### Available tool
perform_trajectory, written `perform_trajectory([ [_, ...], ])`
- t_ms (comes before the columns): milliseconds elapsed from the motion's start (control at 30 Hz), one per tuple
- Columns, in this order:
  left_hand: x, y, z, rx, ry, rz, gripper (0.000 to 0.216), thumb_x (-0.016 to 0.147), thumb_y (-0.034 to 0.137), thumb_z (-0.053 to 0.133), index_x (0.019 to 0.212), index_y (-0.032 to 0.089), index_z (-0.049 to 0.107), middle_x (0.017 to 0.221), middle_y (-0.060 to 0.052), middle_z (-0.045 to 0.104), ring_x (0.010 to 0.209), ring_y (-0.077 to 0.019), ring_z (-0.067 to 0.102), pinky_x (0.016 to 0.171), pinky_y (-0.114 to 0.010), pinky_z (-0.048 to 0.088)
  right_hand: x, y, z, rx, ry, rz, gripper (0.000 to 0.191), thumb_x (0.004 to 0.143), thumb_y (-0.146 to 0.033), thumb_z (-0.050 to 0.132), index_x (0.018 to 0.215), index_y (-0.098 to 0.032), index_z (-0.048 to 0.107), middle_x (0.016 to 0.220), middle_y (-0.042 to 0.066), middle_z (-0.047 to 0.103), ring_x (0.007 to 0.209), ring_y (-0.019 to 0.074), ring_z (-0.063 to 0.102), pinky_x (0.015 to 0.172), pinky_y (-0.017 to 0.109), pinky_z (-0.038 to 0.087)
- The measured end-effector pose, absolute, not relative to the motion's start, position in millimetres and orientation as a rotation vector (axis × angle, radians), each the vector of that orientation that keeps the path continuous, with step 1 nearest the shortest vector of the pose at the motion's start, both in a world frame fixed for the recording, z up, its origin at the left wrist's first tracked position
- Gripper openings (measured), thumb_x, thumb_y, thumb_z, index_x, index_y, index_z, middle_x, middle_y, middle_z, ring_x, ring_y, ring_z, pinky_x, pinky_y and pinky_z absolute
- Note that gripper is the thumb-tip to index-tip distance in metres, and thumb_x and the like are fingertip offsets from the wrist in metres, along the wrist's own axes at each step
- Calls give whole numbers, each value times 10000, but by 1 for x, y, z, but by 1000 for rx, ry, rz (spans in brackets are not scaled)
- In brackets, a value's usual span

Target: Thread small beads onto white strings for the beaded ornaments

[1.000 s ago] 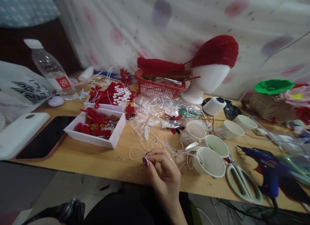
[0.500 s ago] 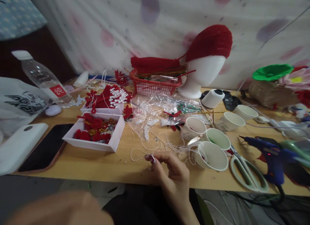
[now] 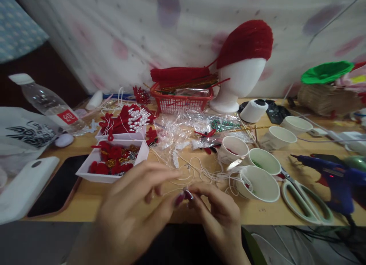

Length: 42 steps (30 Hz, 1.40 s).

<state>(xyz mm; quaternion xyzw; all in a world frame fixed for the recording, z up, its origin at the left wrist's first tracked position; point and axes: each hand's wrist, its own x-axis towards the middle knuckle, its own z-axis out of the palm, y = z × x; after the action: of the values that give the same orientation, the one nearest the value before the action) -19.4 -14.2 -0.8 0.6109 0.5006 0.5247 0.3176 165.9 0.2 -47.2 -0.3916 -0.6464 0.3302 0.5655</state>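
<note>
My left hand and my right hand meet at the table's near edge, fingertips pinched together on a thin white string. The string runs from the pinch up into a loose tangle on the wooden table toward a paper cup lying tilted. Just left of my hands stands a white tray of red and gold trimmings. Behind it is a second tray with red pieces and white pearl beads.
Several paper cups, scissors and a blue glue gun lie to the right. A red basket, a foam head with a red cap, a thread spool, clear bags, a bottle and a phone are about.
My left hand has come up into view and joined the right at the string. The right hand slid slightly right and nearer the table edge; the camera tilted down.
</note>
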Motion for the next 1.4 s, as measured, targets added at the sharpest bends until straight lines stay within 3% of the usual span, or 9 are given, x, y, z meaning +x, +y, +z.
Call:
perform_trajectory([
  [133, 2, 17, -5, 1667, 1229, 1066, 82, 807, 299, 773, 882, 281, 799, 905, -29, 771, 806, -183, 697, 669, -258, 540, 167, 3, -45, -906, -1557, 694, 150, 871, -113, 650, 870, -245, 721, 714, -26, 721, 625, 116, 660, 589, 203, 532],
  [333, 13, 16, -17, 1544, 1236, 1179, 94, 819, 241, 744, 731, 236, 777, 806, -38, 783, 784, -197, 710, 664, -275, 529, 167, 5, -47, -993, -1613, 566, 104, 857, -113, 663, 852, -208, 706, 683, -27, 712, 586, 105, 665, 565, 182, 522],
  [767, 16, 15, -30, 1214, 1149, 1214, 87, 812, 251, 748, 739, 214, 779, 782, -15, 770, 751, -136, 678, 707, -193, 521, 164, 0, -46, -977, -1550, 709, 129, 893, -124, 628, 926, -221, 707, 820, -21, 736, 723, 93, 662, 663, 172, 515],
  [1100, 14, 17, -37, 1195, 1086, 1233, 77, 788, 271, 793, 724, 227, 791, 791, -13, 765, 644, -91, 595, 581, -144, 472, 160, 2, -48, -916, -1450, 774, 175, 908, -118, 602, 901, -244, 725, 782, -21, 718, 721, 102, 650, 634, 187, 499],
  [1400, 16, 18, -35, 1219, 1202, 1200, 294, 775, 452, 791, 709, 170, 740, 695, -22, 692, 528, -76, 507, 505, -157, 445, 165, 4, -58, -839, -1461, 679, 175, 878, -74, 585, 892, -198, 707, 768, 9, 698, 710, 115, 651, 650, 216, 511],
])
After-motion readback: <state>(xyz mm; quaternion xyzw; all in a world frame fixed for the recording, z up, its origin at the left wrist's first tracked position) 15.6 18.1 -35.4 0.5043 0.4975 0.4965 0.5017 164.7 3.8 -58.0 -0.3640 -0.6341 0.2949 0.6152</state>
